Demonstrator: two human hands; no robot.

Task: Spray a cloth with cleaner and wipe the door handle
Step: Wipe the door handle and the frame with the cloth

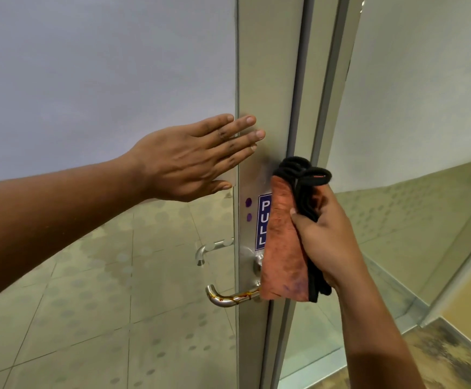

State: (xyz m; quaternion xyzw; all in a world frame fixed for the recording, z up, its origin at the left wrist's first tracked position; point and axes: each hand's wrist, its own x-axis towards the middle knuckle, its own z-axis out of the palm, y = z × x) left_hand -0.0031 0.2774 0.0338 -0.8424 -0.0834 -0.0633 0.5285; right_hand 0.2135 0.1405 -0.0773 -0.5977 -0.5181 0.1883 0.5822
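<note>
- Left hand (189,161): fingers released, flat, tips at the door frame (265,88).
- Right hand (327,242): fingers clenched on orange-and-black cloth (283,248), hanging over the lever door handle (228,297), which shows rusty streaks.

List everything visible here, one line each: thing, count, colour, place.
door handle: one, silver with rusty-brown streaks, low on the door stile
second handle: one, silver, seen through the glass above it
PULL sign: one, blue with white letters, on the stile, partly behind the cloth
dots: two, purple, left of the sign
door stile: one, beige metal, centre
cloth: one, orange and black, hanging beside the handle
left hand: open, flat against the door
right hand: gripping the cloth
</note>
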